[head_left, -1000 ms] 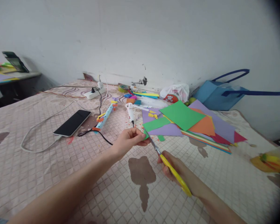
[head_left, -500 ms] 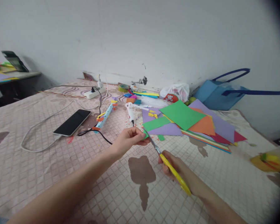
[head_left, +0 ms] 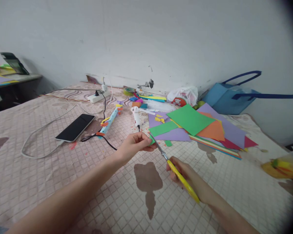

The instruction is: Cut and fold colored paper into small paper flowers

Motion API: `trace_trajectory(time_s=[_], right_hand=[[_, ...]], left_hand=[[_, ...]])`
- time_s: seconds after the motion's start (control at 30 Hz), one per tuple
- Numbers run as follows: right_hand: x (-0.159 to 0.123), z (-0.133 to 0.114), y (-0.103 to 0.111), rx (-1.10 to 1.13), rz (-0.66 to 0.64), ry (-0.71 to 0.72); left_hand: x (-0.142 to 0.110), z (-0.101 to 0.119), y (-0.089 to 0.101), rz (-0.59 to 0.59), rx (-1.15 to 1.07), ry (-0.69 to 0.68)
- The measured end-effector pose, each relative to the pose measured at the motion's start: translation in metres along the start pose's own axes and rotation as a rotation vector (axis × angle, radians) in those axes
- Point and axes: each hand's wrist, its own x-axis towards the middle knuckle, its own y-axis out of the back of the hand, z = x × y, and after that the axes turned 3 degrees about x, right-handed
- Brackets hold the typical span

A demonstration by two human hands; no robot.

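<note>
My left hand [head_left: 134, 145] pinches the near end of a green paper strip [head_left: 163, 128] above the bed. My right hand [head_left: 185, 177] grips yellow-handled scissors [head_left: 178, 175], whose metal blades [head_left: 158, 148] reach up to the strip right beside my left fingers. The far end of the strip lies over a purple sheet [head_left: 172, 133]. A small green offcut [head_left: 168, 143] lies just beyond the blades.
A stack of coloured paper sheets [head_left: 210, 128] lies to the right, with a blue bag [head_left: 230, 96] behind it. A white glue gun [head_left: 136, 117], a decorated blue tube [head_left: 109, 122], a phone [head_left: 75, 127], cables and a power strip [head_left: 97, 97] lie to the left on the checked bedcover [head_left: 39, 175].
Hardly anything has moved. My right hand with the scissors has shifted a touch to the right, and the blades stay at the green strip.
</note>
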Motion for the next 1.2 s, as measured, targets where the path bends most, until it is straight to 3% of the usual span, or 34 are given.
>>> trace_trajectory(time_s=[0.3,0.47,0.63,0.77,1.0,1.2], right_hand=[[0.004,0.012,0.005,-0.019,0.033,0.02],[0.01,0.016,0.004,-0.016,0.114,0.045],[0.017,0.02,0.003,0.059,0.257,0.195],[0.021,0.024,0.0,0.128,0.32,0.314],[0.02,0.017,-0.008,0.163,0.315,0.287],[0.023,0.021,-0.003,0.191,0.359,0.3]], left_hand=[[0.001,-0.001,0.001,-0.004,-0.003,-0.011],[0.001,-0.004,0.0,-0.005,-0.027,0.042],[-0.003,-0.017,-0.009,-0.073,0.004,0.219],[-0.007,-0.025,-0.017,-0.119,0.082,0.27],[-0.006,-0.032,-0.022,-0.175,0.149,0.298],[-0.009,-0.035,-0.019,-0.272,0.215,0.278]])
